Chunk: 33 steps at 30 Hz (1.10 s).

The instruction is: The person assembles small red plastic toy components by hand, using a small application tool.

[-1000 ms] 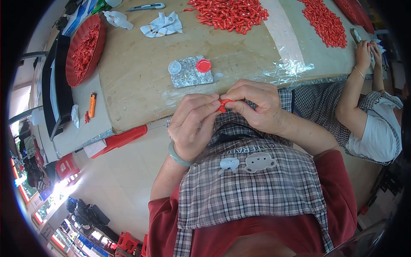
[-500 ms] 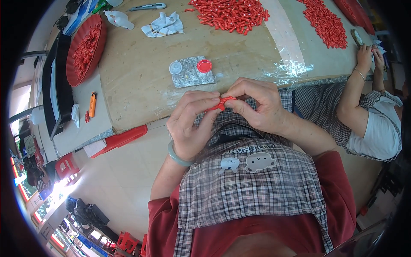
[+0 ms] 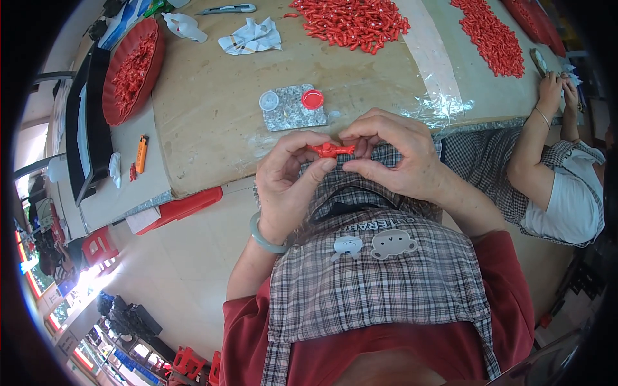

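The small red plastic part (image 3: 329, 150) was pinched at both ends, long axis crosswise, between the left hand (image 3: 288, 186) and right hand (image 3: 396, 157), over the lap below the table edge (image 3: 212, 183).

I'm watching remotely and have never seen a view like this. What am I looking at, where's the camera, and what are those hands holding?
This is one picture from a wide fisheye camera worn on a person's head and looking down, so straight edges bend near the rim. There is no machine: the two bare hands at the centre belong to the wearer, whose checked apron fills the lower part. The left hand and right hand together pinch a small red plastic part between their fingers, over the lap at the table's edge. On the wooden table lie a grey pad with a red cap and a clear cap, heaps of red parts, a red basket and an orange lighter. A second person works at the right.
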{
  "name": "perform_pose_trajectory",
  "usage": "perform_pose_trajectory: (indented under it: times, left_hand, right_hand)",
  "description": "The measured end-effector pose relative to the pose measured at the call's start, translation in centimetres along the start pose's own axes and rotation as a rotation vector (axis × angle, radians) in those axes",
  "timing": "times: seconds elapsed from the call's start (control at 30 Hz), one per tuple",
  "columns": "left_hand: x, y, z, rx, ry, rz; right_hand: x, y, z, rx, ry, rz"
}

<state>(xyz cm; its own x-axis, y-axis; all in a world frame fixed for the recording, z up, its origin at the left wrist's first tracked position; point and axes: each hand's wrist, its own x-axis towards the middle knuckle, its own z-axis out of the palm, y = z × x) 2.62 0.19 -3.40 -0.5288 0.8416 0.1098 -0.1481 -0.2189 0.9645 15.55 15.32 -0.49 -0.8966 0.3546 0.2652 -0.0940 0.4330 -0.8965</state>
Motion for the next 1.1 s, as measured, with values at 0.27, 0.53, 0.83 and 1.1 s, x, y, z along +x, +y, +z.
perform_pose_trajectory:
  times: [0.27,0.53,0.83,1.1]
  left_hand:
    - [-0.1,0.3,0.1,-0.005,-0.031,-0.105]
    - [0.1,0.5,0.2,0.056,-0.093,-0.092]
    - [0.9,0.4,0.4,0.424,-0.124,0.284]
    - [0.9,0.7,0.4,0.516,-0.146,0.378]
  right_hand:
    - [0.1,0.9,-0.6,-0.200,0.023,-0.298]
    - [-0.2,1.2,-0.9,-0.407,-0.002,-0.530]
    - [-1.4,0.9,0.6,-0.124,0.146,-0.236]
    - [-2.0,1.3,1.3,-0.016,0.152,-0.137]
